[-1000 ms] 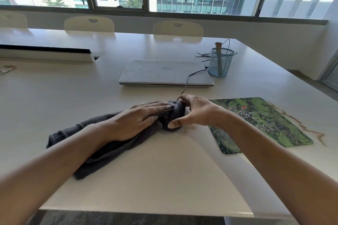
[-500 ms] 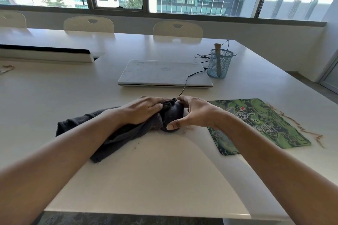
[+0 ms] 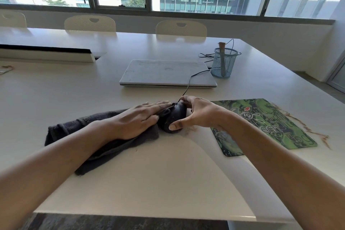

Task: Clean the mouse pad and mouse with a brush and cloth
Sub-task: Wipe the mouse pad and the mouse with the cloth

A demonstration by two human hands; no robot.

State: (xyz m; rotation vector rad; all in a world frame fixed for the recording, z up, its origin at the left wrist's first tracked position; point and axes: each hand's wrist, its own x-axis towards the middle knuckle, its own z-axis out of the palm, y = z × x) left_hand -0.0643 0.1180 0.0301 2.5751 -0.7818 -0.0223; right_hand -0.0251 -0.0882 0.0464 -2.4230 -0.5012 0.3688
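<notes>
A black wired mouse (image 3: pixel 176 115) sits on the white table (image 3: pixel 149 183), left of the green patterned mouse pad (image 3: pixel 261 123). My right hand (image 3: pixel 197 114) grips the mouse, thumb at its near side and fingers over its far end. A dark grey cloth (image 3: pixel 78 127) lies stretched to the left, its right end against the mouse. My left hand (image 3: pixel 138 119) lies flat on the cloth, fingers extended, pressing it onto the mouse's left side. A brush (image 3: pixel 222 56) stands in a blue mesh cup (image 3: pixel 223 64) at the back right.
A closed white laptop (image 3: pixel 166 73) lies behind the mouse, with the mouse cable running past its right corner. Brown crumbs or threads (image 3: pixel 313 132) lie along the pad's right edge. A long white box (image 3: pixel 46 55) sits at the far left. Chairs line the table's far side.
My left hand, curled on the cloth half a second ago, has flattened and slid back toward me along the mouse's side. The right hand still holds the mouse in place.
</notes>
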